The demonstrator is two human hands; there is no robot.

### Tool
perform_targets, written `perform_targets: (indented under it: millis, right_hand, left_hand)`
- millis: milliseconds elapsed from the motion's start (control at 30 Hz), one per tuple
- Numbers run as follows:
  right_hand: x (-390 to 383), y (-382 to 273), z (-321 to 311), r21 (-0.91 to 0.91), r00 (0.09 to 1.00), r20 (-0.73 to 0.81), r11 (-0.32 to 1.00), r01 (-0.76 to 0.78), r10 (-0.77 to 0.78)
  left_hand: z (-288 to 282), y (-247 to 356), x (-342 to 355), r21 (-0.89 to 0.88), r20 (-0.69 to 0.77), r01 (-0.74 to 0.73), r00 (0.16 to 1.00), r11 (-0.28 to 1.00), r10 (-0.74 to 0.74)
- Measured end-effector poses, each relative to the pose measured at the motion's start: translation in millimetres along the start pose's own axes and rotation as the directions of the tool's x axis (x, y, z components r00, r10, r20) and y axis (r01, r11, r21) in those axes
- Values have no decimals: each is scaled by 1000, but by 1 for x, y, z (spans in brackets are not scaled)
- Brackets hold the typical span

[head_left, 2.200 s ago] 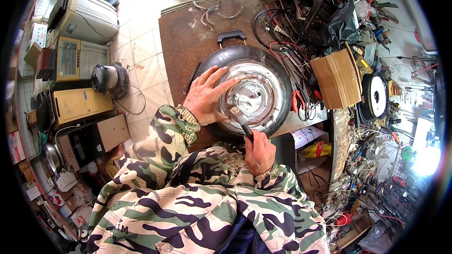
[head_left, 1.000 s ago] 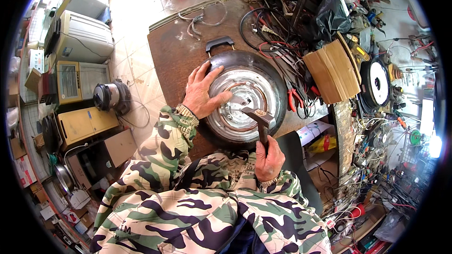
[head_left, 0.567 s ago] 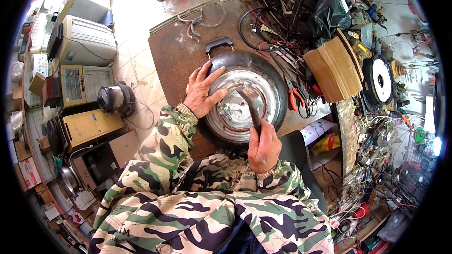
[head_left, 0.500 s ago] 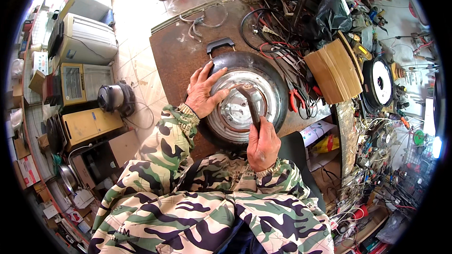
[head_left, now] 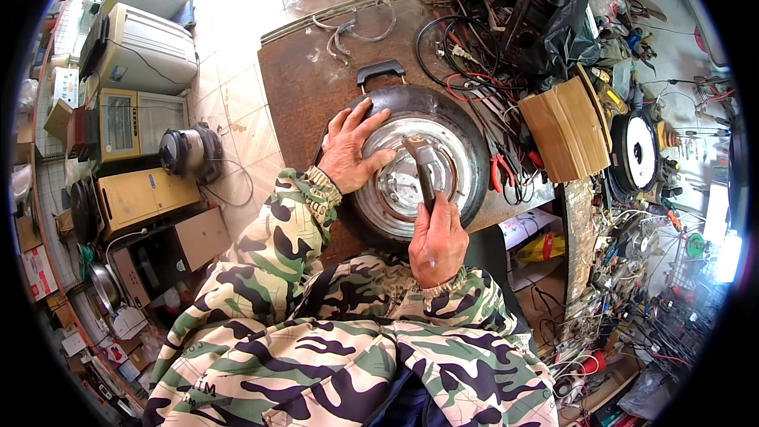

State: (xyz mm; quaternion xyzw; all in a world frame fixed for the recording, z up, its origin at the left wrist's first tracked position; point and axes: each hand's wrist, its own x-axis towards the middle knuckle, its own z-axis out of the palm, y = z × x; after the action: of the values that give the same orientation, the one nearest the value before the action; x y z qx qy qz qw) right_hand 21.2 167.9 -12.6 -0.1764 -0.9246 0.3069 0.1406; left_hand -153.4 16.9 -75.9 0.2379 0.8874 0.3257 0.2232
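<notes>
A round black pan (head_left: 466,130), seemingly bottom up, lies on the brown worktable; its silver metal underside (head_left: 378,212) faces me and has a ring in the middle. At its far edge sticks out a black loop handle (head_left: 380,70). My left hand (head_left: 348,154) rests on the pan's left rim, fingers spread and thumb reaching over the silver part. In my right hand (head_left: 437,247) is a hammer (head_left: 427,168), fingers wrapped round its handle. The hammer head lies over the middle of the underside; whether it touches the metal I cannot tell.
Red-handled pliers (head_left: 499,171) and other hand tools lie right of the pan. Behind them are black cables (head_left: 423,51) and a cardboard box (head_left: 564,128). Grey wire (head_left: 341,33) lies at the table's far side. A pot-like appliance (head_left: 190,152) stands to the left.
The hammer head has tilted slightly, and my right hand has shifted a little left relative to the pan. My left hand stays on the rim. The whole view has shifted slightly.
</notes>
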Motion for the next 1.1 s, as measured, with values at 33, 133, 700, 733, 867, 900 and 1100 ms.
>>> perform_targets:
  millis: [33,133,700,733,867,900,1100]
  right_hand:
    - [-1,0,-1,22,1000,-4,1000,6,-6]
    - [0,-3,-4,49,1000,-6,999,20,-20]
    - [-2,-1,1,26,1000,24,1000,9,-10]
    - [-1,0,1,10,996,90,1000,-25,24]
    - [0,0,-1,41,999,48,999,8,-10]
    - [0,-1,-1,31,998,61,1000,4,-6]
    - [-3,2,0,38,999,11,999,32,-32]
  left_hand:
    - [-1,1,-1,11,0,3,1000,1000,-3]
    - [-2,-1,-2,5,-8,-9,1000,1000,9]
    - [0,1,0,34,9,-13,1000,999,13]
    - [0,1,0,44,10,-14,1000,999,14]
    - [-3,4,-1,10,2,-1,1000,1000,1]
    - [-3,3,-1,17,3,-6,1000,1000,6]
    - [-2,0,0,2,7,-10,1000,1000,10]
